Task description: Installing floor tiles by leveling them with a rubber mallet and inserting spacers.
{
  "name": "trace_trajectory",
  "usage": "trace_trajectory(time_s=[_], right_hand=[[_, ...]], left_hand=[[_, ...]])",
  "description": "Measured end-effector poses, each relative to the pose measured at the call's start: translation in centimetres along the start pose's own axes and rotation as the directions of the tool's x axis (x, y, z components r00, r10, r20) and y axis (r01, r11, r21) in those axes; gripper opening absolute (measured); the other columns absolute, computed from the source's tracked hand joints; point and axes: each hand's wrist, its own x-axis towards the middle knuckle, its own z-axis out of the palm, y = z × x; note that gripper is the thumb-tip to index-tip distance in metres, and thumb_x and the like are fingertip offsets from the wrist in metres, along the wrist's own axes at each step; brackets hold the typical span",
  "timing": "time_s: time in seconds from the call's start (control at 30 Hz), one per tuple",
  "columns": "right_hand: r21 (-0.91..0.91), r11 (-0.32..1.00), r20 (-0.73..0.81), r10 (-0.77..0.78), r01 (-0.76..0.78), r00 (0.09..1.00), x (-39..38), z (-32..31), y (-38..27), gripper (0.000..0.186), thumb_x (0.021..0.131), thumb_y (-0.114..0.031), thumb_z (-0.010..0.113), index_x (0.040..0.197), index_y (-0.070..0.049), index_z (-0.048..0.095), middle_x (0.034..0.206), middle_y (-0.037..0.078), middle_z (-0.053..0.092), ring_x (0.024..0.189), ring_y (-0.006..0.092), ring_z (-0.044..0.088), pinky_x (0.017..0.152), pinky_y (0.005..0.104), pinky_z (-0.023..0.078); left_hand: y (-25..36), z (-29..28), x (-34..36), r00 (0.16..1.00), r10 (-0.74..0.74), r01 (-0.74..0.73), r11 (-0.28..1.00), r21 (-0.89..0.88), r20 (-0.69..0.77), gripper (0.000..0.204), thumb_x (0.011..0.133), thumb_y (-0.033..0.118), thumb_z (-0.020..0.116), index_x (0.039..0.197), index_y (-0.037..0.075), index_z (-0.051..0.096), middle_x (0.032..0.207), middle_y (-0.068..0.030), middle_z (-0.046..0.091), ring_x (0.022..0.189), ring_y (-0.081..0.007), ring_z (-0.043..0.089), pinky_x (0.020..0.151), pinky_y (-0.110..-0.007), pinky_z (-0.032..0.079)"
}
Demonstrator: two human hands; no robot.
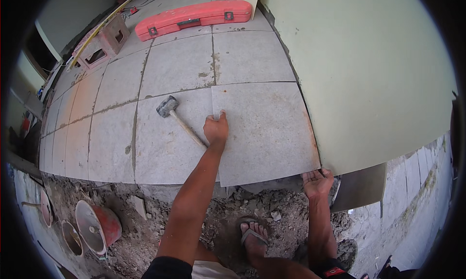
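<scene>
A square grey tile (264, 133) lies against the pale green wall, its front edge overhanging rough mortar. My left hand (216, 128) grips its left edge, fingers curled and one resting along the surface. At the front right corner, my right hand (318, 182) is palm up with bent fingers holding the tile from below. A rubber mallet (167, 106) with a wooden handle lies on the tile to the left, its handle end beside my left hand.
A red long case (204, 21) and a pink crate (102, 46) sit on the tiled floor behind. Red buckets (109, 225) stand in the rubble at lower left. My sandalled foot (253, 235) is in the dirt. The pale wall (359, 75) bounds the right, above a dark panel (359, 187).
</scene>
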Motion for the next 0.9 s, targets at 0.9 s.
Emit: trace_trajectory(time_s=[0.9], right_hand=[[-0.034, 0.998, 0.046, -0.050, 0.051, 0.998, 1.3, 0.3, -1.4, 0.067, 0.086, -0.038, 0.061, 0.137, 0.005, 0.051, 0.142, 0.019, 0.049, 0.132, 0.0333, 0.048, 0.119, 0.0471, 0.035]], left_hand=[[0.1, 2.7, 0.5, 0.995, 0.011, -0.010, 1.000, -0.012, 0.100, 0.076, 0.083, 0.053, 0.081, 0.122, -0.012, 0.067, 0.117, -0.0348, 0.071, 0.113, -0.0465, 0.070, 0.100, -0.048, 0.054]])
